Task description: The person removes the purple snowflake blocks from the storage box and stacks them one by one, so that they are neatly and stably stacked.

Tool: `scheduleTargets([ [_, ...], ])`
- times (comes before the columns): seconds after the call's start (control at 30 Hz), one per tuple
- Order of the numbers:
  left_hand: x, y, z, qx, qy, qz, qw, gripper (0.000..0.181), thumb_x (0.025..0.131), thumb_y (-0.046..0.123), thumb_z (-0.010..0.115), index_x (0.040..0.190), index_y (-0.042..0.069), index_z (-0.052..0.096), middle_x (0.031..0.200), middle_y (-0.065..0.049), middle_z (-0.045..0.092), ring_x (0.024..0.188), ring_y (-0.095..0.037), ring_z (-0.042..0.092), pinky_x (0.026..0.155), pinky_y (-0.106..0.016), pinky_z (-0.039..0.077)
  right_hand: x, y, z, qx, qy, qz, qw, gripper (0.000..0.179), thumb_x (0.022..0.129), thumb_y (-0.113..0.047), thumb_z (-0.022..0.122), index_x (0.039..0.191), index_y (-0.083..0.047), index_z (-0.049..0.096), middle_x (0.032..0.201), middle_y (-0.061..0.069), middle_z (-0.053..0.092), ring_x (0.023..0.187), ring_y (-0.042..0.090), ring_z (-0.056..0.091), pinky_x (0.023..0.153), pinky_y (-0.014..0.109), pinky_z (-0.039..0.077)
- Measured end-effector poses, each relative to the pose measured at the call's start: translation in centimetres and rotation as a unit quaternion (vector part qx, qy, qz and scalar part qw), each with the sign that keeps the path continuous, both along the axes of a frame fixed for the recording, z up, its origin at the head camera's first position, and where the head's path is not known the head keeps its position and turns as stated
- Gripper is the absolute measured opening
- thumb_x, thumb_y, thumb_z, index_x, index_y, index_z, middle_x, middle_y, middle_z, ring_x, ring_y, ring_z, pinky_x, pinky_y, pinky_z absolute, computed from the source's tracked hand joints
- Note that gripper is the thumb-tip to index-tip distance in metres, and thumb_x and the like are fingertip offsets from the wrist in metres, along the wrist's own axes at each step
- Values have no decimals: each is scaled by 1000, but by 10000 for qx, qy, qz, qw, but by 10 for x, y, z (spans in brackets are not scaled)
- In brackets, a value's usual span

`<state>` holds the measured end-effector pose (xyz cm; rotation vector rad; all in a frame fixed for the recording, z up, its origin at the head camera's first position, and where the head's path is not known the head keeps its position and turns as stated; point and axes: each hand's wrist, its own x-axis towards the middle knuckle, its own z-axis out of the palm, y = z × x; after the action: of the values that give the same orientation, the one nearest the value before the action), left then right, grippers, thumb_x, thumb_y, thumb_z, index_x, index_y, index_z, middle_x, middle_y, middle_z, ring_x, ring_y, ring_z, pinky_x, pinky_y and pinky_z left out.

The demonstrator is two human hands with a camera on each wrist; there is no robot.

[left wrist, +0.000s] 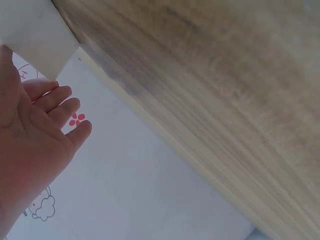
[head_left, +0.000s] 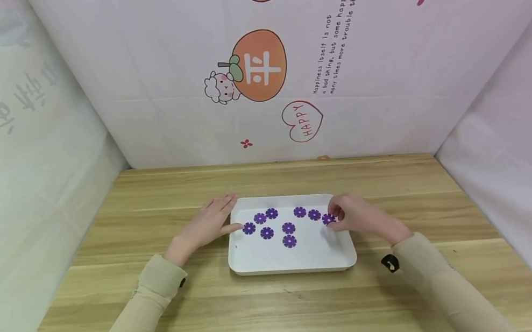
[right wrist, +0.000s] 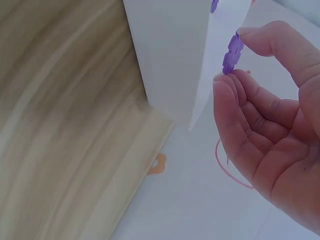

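Currently in the right hand (head_left: 356,215): one purple flower (head_left: 328,219), pinched between the thumb and a fingertip with only its own thickness between them; the other fingers are curled in toward the palm.
Held flower's place: over the right end of the tray (head_left: 300,261), right of centre in the head frame; upper right in the right wrist frame, seen nearly edge-on.
Left hand (head_left: 209,220): open, fingers extended and the thumb spread away from them, at the tray's upper left corner; it grips nothing, and the thumb tip is just beside the leftmost flower (head_left: 248,228). Whether they touch, I cannot tell.
Flowers: nine in all, one pinched and eight lying in the tray; of those eight, four are toward the left, two near the middle, two toward the upper right.
Tray: one, white, on the wooden surface (head_left: 282,316), low centre of the frame.
Sleeves (head_left: 459,291): two, beige, entering from lower left and lower right.
Heart (head_left: 303,121): one, printed in red on the cloth (head_left: 169,79), above the tray.
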<state>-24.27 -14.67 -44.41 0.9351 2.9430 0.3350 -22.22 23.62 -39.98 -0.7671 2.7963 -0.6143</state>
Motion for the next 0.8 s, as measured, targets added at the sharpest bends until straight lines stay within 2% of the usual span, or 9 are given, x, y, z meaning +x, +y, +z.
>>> scheduleTargets([
  [0.4, 2, 0, 0, 38, -36, 22, 10000, 83, 98, 52, 54, 154, -2, 27, 162, -20, 26, 151, -38, 26, 125, -57, 21, 3, 27, 4, -68, 441, -59, 9990, 17, 77, -8, 80, 85, -1, 66, 79, 7, 69, 71, 12, 61, 62, 19, 54],
  [0.8, 2, 1, 3, 58, -65, 18, 10000, 84, 97, 53, 53, 154, -2, 26, 163, -20, 26, 151, -37, 26, 125, -57, 21, 3, 56, 4, -93, 526, -302, 9981, 19, 76, -8, 80, 86, 1, 66, 80, 10, 70, 71, 14, 64, 63, 18, 56],
])
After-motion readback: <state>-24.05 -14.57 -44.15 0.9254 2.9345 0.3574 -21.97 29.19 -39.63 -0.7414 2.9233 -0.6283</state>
